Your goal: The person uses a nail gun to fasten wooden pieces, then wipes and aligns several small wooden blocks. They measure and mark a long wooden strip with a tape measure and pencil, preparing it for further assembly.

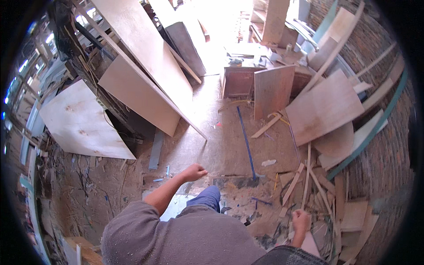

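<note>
My left hand [193,172] is out ahead of my body above the dusty floor, its fingers curled in. No object shows in it, and it touches nothing. Low on the right, my right hand [301,221] is also closed in a loose fist, with nothing visible in it. Beneath and beside it lie thin wooden strips [293,185] and offcuts. One knee in blue trousers [207,196] shows between my hands.
Large pale boards [141,95] lean at the left, near a whitish plywood sheet [84,121]. On the right, a reddish panel [273,92] stands by a cluttered workbench [238,81], and another board [324,108] leans nearby. A blue strip [246,143] lies on the floor.
</note>
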### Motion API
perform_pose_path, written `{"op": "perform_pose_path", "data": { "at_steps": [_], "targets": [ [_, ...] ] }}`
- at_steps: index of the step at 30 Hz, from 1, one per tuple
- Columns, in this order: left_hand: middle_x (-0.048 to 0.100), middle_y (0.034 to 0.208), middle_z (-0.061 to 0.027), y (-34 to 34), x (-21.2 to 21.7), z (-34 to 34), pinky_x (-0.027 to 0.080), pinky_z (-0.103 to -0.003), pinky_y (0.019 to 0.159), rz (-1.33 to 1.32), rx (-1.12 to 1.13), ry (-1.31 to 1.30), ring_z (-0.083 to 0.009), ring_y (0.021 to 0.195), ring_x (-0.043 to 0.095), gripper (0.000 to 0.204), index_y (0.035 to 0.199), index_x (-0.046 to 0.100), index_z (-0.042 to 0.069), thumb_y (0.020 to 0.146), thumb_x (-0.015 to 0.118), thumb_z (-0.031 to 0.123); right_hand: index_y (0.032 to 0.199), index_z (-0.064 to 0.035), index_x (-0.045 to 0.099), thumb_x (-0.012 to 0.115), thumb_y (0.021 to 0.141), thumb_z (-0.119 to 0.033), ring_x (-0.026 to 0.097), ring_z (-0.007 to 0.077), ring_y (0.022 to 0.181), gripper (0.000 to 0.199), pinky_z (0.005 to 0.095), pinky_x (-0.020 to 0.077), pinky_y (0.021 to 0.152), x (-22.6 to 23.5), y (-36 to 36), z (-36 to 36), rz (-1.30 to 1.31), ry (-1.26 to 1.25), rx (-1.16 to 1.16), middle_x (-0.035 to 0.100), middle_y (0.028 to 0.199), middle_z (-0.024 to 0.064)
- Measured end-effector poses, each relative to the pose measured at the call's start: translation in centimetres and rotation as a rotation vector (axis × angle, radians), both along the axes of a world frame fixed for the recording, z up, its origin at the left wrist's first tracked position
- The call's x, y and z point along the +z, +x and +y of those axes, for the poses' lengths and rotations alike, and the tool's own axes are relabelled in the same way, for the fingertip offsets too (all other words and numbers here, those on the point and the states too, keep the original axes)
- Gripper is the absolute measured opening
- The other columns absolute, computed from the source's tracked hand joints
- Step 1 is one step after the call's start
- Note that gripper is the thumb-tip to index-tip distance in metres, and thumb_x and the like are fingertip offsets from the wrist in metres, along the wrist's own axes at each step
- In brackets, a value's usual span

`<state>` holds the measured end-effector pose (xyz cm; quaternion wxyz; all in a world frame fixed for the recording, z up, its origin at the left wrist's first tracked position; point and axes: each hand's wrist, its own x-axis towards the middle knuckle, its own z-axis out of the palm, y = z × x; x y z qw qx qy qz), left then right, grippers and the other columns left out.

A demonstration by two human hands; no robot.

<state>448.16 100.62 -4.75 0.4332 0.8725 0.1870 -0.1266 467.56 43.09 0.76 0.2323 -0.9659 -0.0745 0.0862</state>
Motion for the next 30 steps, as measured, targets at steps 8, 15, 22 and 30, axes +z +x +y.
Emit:
{"op": "perform_pose_path", "data": {
  "at_steps": [8,15,22,30],
  "targets": [
    [0.075,0.087,-0.0223,5.6,-3.6,11.5,0.054,-0.041,0.078,0.11,0.351,-0.041,-0.0265,0.083,0.073,0.039,0.098,0.077,-0.002,0.093,0.067,0.035,0.073,-0.0014,0.062,0.08,0.074,-0.011,0.061,0.0171,0.063,0.02,0.0344,0.0511,0.063,3.2,21.9,19.6,-0.207,0.122,0.089,0.064,0.067,0.009],
    [0.074,0.084,-0.0219,18.8,-1.8,24.5,0.054,-0.041,0.076,0.011,0.422,0.013,-0.0268,0.079,0.072,0.037,0.099,0.076,-0.002,0.093,0.067,0.033,0.096,-0.0019,0.078,0.081,0.076,-0.016,0.075,0.0268,0.082,0.024,0.0386,0.057,0.078,-5.6,23.2,32.3,0.263,0.077,0.151,0.077,0.088,0.0159],
    [0.06,0.063,-0.0195,33.0,-1.0,32.1,0.047,-0.043,0.061,-0.114,0.527,0.031,-0.0159,0.061,0.058,0.04,0.079,0.069,-0.005,0.092,0.067,0.033,0.091,-0.0034,0.079,0.078,0.076,-0.023,0.075,0.0293,0.083,0.025,0.0389,0.0577,0.076,-9.7,38.2,38.4,0.294,0.092,0.258,0.076,0.085,0.0169],
    [0.066,0.068,-0.0179,42.8,2.5,38.1,0.049,-0.038,0.061,-0.305,0.73,0.092,-0.0162,0.063,0.063,0.032,0.084,0.071,-0.005,0.094,0.068,0.026,0.087,0.0001,0.071,0.072,0.08,-0.02,0.071,0.0337,0.076,0.021,0.0432,0.0547,0.071,-4.8,65.6,59.7,-0.008,0.161,0.488,0.072,0.081,0.0182]
  ]
}}
